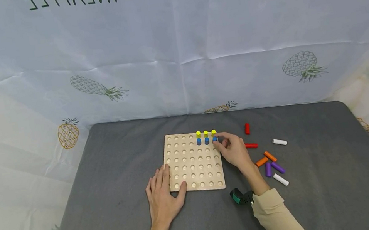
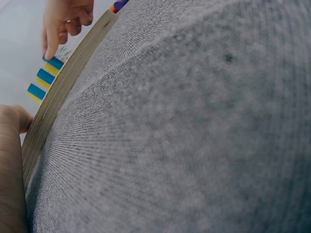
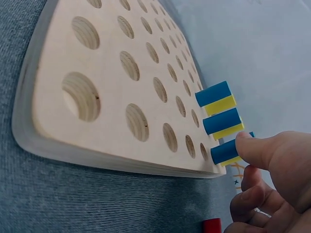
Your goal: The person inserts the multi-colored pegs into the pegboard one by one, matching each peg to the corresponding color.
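A pale wooden pegboard (image 1: 197, 171) with rows of round holes lies on the grey table. Three yellow pegs (image 1: 206, 133) stand in its back row at the right. Just in front of them is a row of three blue pegs (image 1: 199, 141). My right hand (image 1: 234, 150) pinches the rightmost blue peg (image 3: 226, 151) between thumb and finger; it stands upright at the board's right edge. At the board's near left corner rests my left hand (image 1: 162, 201), its fingers extended along the left side and the thumb at the front edge.
Right of the board lie loose red pegs (image 1: 247, 129), orange pegs (image 1: 270, 156), purple pegs (image 1: 277, 167) and white pegs (image 1: 280, 142). A black wrist device (image 1: 242, 196) sits by the right forearm. Behind the grey table (image 1: 122, 150) hangs a pineapple-print cloth (image 1: 153, 88).
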Demonstrator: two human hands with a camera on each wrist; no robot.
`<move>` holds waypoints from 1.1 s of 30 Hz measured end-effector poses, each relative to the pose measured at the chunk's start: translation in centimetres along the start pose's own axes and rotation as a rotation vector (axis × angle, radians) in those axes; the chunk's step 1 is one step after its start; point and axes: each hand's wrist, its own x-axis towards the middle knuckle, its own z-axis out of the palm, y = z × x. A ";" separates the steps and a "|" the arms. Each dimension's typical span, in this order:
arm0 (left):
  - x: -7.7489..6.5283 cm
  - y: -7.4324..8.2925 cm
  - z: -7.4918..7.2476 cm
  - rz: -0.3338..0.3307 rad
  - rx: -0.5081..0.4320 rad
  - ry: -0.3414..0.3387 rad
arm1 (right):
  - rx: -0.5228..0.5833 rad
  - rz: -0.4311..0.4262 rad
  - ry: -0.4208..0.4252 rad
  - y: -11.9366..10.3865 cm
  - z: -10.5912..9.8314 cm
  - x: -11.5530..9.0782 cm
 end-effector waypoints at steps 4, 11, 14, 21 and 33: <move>0.0 0.0 0.0 -0.001 0.001 -0.002 | -0.004 0.002 -0.006 0.1 0.1 0.0; -0.1 0.0 0.0 -0.002 -0.001 -0.002 | -0.009 -0.007 -0.004 0.1 0.4 0.1; 0.0 0.0 0.0 0.000 -0.001 0.001 | -0.008 -0.008 -0.001 0.0 0.4 0.1; 0.0 0.0 0.0 -0.002 -0.012 0.002 | -0.010 -0.027 0.011 0.2 0.5 0.2; 0.0 0.0 0.0 0.003 -0.014 0.004 | -0.007 0.002 0.013 0.3 0.2 -0.2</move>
